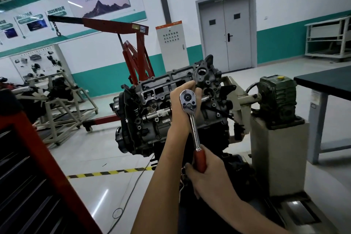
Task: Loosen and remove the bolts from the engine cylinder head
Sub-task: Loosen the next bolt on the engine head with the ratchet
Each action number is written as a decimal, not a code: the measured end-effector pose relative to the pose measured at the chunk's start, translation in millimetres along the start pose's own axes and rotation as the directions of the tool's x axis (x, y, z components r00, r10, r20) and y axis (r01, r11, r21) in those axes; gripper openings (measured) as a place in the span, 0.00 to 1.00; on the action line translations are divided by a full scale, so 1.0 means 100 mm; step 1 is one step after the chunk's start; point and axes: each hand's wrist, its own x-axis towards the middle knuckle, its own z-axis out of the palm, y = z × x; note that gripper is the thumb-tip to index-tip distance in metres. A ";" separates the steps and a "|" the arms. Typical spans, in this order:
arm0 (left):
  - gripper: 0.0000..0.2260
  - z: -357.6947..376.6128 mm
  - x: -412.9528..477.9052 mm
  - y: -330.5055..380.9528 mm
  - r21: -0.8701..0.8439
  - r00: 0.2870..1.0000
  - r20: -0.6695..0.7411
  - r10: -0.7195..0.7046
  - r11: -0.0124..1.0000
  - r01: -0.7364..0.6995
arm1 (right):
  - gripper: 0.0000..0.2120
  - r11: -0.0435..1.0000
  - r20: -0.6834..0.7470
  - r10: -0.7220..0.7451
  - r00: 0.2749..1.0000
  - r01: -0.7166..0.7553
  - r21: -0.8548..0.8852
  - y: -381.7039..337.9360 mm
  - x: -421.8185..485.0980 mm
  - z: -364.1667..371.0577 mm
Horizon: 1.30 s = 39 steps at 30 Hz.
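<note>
The grey engine cylinder head sits tilted on an engine stand in the middle of the view, its face turned toward me with several bolts showing. A chrome ratchet wrench stands against the head, its round head up and its red handle down. My left hand wraps around the ratchet's head from behind, fingers curled over the top. Lower down, my right hand grips the red handle. The socket and the bolt under it are hidden by my left hand.
A red tool cabinet fills the lower left. Behind the engine stands a red engine hoist. The stand's green gearbox is on the right, beside a dark-topped table. Cables and yellow-black tape lie on the floor.
</note>
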 end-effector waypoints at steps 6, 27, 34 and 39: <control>0.12 -0.16 -0.01 0.04 -0.029 0.994 0.106 0.040 0.999 -0.037 | 0.10 0.718 0.264 -0.141 0.954 0.282 -0.636 -0.34 0.41 -1.17; 0.16 -0.11 0.00 0.06 -0.007 0.989 0.147 -0.002 1.000 0.003 | 0.08 0.733 0.224 -0.160 0.961 0.268 -0.625 -0.27 0.39 -1.17; 0.17 0.02 -0.02 0.03 -0.041 1.000 0.006 -0.009 0.999 0.009 | 0.08 0.655 0.138 -0.184 0.973 0.226 -0.721 -0.26 0.45 -1.28; 0.15 0.15 -0.03 0.08 -0.083 0.992 -0.107 -0.071 0.995 0.062 | 0.10 0.996 -0.113 -0.004 0.994 -0.006 -0.088 0.07 0.02 -0.15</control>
